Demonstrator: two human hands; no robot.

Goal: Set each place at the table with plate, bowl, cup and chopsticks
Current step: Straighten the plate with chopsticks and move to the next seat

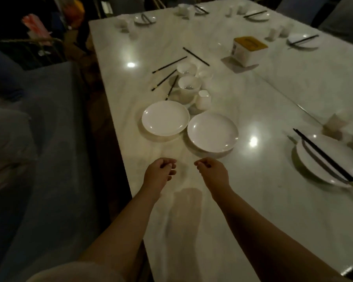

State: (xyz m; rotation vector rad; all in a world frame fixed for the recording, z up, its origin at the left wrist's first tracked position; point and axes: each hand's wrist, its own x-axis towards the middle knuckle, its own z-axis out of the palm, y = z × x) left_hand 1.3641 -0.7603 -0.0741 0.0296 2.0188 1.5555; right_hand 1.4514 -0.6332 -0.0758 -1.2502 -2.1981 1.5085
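Head view only: left hand (160, 171) and right hand (212, 173) hover loosely clenched, empty, over the surface (253, 200). Two bare plates sit straight ahead, left plate (165, 118) nearer the left one, right plate (212, 132) nearer the right.

Dim, grainy wide-angle frame: overhead-lamp glare spots on glossy table (253, 200), soft shadows, dark left surroundings, blurred far end, bowed edges.

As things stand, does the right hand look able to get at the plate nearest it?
Probably yes. The right hand holds nothing and is just short of the plate, with only bare table between them.
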